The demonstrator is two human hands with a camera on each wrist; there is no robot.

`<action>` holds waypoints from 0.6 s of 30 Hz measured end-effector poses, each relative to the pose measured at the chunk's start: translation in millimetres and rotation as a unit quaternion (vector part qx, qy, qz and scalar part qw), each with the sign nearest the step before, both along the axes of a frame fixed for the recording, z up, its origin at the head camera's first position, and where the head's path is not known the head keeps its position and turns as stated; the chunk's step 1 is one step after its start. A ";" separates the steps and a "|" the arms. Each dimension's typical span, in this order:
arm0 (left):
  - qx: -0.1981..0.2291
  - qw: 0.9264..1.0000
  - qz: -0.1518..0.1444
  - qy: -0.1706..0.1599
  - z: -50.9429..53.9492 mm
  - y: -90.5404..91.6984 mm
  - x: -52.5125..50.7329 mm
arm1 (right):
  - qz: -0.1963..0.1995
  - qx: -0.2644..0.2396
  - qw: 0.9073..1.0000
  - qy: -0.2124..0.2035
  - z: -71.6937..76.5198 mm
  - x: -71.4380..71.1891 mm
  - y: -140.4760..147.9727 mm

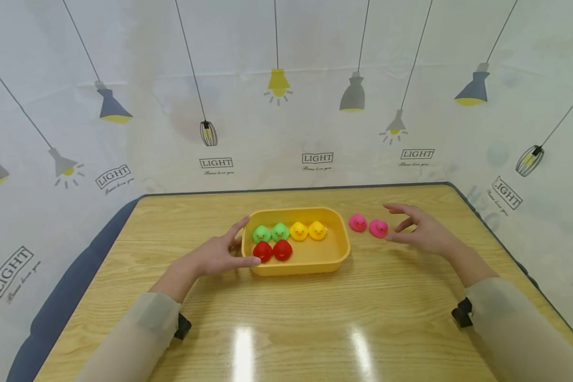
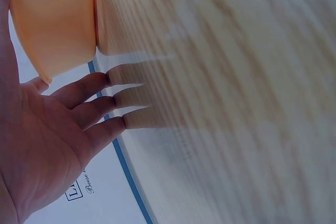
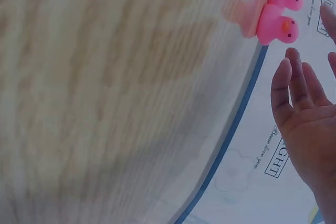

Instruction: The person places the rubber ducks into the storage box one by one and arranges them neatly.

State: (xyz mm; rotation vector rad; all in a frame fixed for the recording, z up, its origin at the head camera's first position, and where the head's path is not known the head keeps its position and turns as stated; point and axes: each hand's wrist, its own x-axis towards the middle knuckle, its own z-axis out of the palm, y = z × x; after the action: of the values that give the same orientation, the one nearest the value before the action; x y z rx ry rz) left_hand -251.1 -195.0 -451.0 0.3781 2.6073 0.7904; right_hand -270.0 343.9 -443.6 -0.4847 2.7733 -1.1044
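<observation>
A yellow plastic basket (image 1: 298, 269) stands on the table. In it sit two green toy ducks (image 1: 280, 232), two yellow toy ducks (image 1: 317, 230) and two red toy ducks (image 1: 282, 250). My left hand (image 1: 219, 255) rests at the basket's left end, thumb along the near rim and forefinger at the far left corner. The left wrist view shows its other fingers spread loosely below the basket wall (image 2: 52, 19). Two pink toy ducks (image 1: 357, 223) are on the table right of the basket. Just right of the nearer pink duck (image 3: 275, 27), my right hand (image 1: 425, 232) holds nothing, its fingers apart.
The wooden table (image 1: 296, 318) has a dark edge and reflects two bright lights near its front. Behind it and at the sides hangs a white cloth (image 1: 248, 116) printed with lamps. A black strap piece (image 1: 462, 312) shows at each sleeve.
</observation>
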 end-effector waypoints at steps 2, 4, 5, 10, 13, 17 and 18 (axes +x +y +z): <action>0.000 1.000 -0.001 0.000 0.2 0.0 -0.6 | 0.002 0.000 1.000 -0.008 -1.7 -4.8 2.0; 0.000 1.000 -0.001 0.000 0.0 0.0 -1.5 | 0.005 0.003 1.000 -0.013 -3.2 -9.2 3.2; 0.000 1.000 -0.001 0.000 -0.2 0.0 -1.9 | 0.005 0.005 1.000 -0.018 -4.0 -11.3 3.6; -0.001 1.000 0.000 -0.002 0.0 -0.5 -1.9 | 0.001 0.011 0.999 -0.035 -7.6 -19.8 2.7; 0.001 1.000 0.000 -0.004 0.5 -0.3 -1.6 | -0.003 0.015 0.999 -0.043 -10.4 -23.3 0.8; 0.002 1.000 0.000 -0.002 0.2 -0.1 -2.0 | -0.012 0.013 0.998 -0.054 -13.1 -25.9 -2.7; 0.001 1.000 0.000 -0.001 0.1 -0.1 -2.0 | -0.015 0.013 0.998 -0.057 -13.9 -26.4 -3.4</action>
State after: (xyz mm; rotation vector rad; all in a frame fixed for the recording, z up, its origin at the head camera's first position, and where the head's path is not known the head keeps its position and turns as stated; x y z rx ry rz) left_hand -253.1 -195.1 -450.9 0.3770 2.6045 0.7936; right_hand -296.4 340.5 -457.4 -0.3664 2.7007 -1.0656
